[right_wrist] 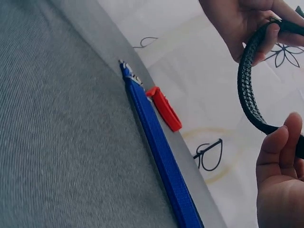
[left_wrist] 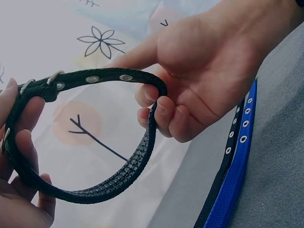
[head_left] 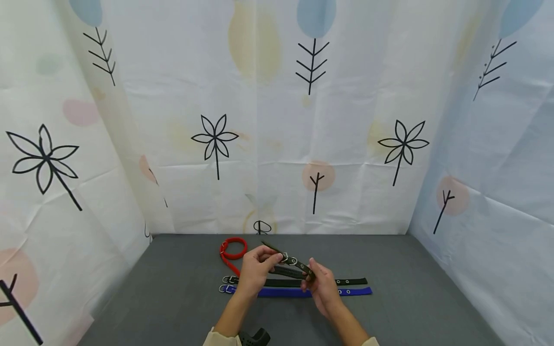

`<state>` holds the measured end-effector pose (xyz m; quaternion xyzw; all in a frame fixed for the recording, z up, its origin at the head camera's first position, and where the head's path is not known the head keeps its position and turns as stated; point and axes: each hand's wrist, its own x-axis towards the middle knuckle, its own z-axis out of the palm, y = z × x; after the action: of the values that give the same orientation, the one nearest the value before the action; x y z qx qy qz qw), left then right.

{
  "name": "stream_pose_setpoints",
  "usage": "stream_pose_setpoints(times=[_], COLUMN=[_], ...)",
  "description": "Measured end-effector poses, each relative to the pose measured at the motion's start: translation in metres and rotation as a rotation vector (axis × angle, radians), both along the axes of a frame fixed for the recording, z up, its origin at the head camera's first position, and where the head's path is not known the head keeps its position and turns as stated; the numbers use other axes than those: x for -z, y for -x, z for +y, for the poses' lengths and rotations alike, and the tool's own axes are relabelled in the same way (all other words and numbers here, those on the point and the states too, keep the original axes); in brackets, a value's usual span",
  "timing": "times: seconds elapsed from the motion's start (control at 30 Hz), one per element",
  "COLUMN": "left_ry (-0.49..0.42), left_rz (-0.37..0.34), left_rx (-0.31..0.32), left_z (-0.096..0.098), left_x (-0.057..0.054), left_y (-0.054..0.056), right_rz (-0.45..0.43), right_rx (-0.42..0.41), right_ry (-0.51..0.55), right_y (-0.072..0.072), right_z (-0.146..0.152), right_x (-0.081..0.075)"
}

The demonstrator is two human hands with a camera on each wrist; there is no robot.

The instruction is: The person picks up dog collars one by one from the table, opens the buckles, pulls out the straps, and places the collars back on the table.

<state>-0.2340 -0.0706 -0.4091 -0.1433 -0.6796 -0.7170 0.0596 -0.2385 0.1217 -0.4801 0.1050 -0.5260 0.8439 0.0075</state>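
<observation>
A dark collar (head_left: 302, 266) is buckled into a loop and held up in the air between both hands. My left hand (head_left: 254, 270) grips it beside the metal buckle and ring. Opposite, my right hand (head_left: 324, 289) pinches the strap between curled fingers and thumb. The left wrist view shows the collar's ribbed inner lining (left_wrist: 137, 159) and metal eyelets (left_wrist: 92, 79) along the upper part of the loop. Beneath the hands, a black collar (head_left: 355, 281) and a blue collar (head_left: 361, 291) lie straight, side by side, with the hands hiding parts of both.
A red collar (head_left: 229, 264) with its end looped lies behind the left hand. The grey table (head_left: 415, 302) is bordered by a white printed cloth (head_left: 268, 192) at the back and sides. A dark object (head_left: 256, 338) shows by the left sleeve.
</observation>
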Motion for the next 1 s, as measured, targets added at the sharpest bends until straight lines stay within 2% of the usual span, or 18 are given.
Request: stream_pose_setpoints(times=[0.17,0.23,0.37,0.47,0.53,0.6,0.77,0.9,1.0], left_ry=[-0.035,-0.035,0.002,0.044,0.088,0.139,0.245,0.254,0.249], left_rz=[0.031,0.034,0.039,0.066,0.091,0.113,0.162,0.162,0.137], left_rx=[0.008,0.012,0.003,-0.008,-0.016,-0.02,-0.022,-0.015,-0.001], left_z=[-0.001,-0.001,-0.001,-0.001,-0.002,-0.002,-0.002,-0.002,-0.002], left_x=[-0.006,0.0,0.014,0.022,0.024,0.026,0.03,0.031,0.02], left_y=[-0.006,-0.002,0.009,0.014,0.014,0.015,0.015,0.014,0.007], right_rz=[-0.038,-0.058,-0.075,-0.026,0.021,0.072,0.111,0.088,0.104], right_rx=[-0.028,-0.018,0.014,0.016,-0.009,-0.073,-0.264,-0.34,-0.372], right_ry=[0.082,0.057,-0.142,-0.329,-0.409,-0.446,-0.416,-0.358,-0.337], right_y=[0.0,0.0,0.002,0.003,0.003,0.003,0.004,0.004,0.005], right_z=[0.001,0.001,0.005,0.01,0.012,0.015,0.018,0.019,0.02], right_x=[0.002,0.002,0.001,-0.004,-0.01,-0.016,-0.029,-0.032,-0.03])
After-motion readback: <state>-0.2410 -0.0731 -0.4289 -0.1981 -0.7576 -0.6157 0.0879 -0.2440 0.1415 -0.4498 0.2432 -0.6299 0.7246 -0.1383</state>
